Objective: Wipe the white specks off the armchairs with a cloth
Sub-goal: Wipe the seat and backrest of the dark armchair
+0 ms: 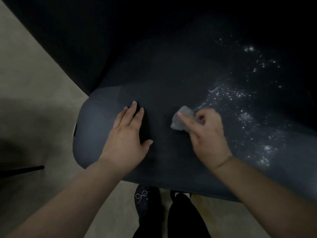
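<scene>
Grey cloth [182, 120] sits bunched in the right hand's [208, 134] clenched fingers, pressed on the seat [163, 83] just beside the specks [240, 107]; left hand [127, 134], fingers released and flat, likely steadies the seat.

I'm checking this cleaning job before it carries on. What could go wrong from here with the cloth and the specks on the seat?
1. The cloth is a small wad in the right hand; it may smear the white specks rather than lift them.
2. Specks reach the seat's near edge, so strokes could push them onto the floor.
3. The far patch lies in shadow and could be missed.
</scene>
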Demonstrator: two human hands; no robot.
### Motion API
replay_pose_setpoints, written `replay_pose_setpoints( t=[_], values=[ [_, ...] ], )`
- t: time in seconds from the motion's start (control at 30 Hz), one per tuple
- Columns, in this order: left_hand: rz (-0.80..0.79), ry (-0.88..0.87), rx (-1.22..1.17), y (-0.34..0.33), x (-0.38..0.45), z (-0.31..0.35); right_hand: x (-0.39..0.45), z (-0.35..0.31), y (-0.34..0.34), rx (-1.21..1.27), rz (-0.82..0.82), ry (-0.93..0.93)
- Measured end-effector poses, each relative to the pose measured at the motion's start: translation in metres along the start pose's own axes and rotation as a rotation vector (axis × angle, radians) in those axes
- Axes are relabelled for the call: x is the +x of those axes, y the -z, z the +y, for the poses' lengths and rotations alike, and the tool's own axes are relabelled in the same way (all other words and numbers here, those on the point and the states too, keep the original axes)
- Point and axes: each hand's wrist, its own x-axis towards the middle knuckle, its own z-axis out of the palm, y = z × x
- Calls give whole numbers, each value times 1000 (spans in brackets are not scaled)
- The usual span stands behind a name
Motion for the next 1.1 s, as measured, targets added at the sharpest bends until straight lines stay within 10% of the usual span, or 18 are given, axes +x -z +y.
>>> replay_pose_setpoints(
  t=[0.17, 0.5, 0.7, 0.93, 1.1],
  values=[
    [-1, -23, 8, 0, 11, 4, -26, 16, 12, -42, -160, 264],
    [5, -39, 17, -1, 31, 14, 8, 29, 6, -43, 185, -237],
    [-19, -32, 12, 3, 43, 18, 13, -2, -8, 35, -11, 101],
    [-46, -46, 25, 8, 42, 12, 20, 45, 11, -71, 227, -260],
    [-34, -35, 29, 4, 45, 23, 20, 20, 1, -4, 87, -42]
  ],
)
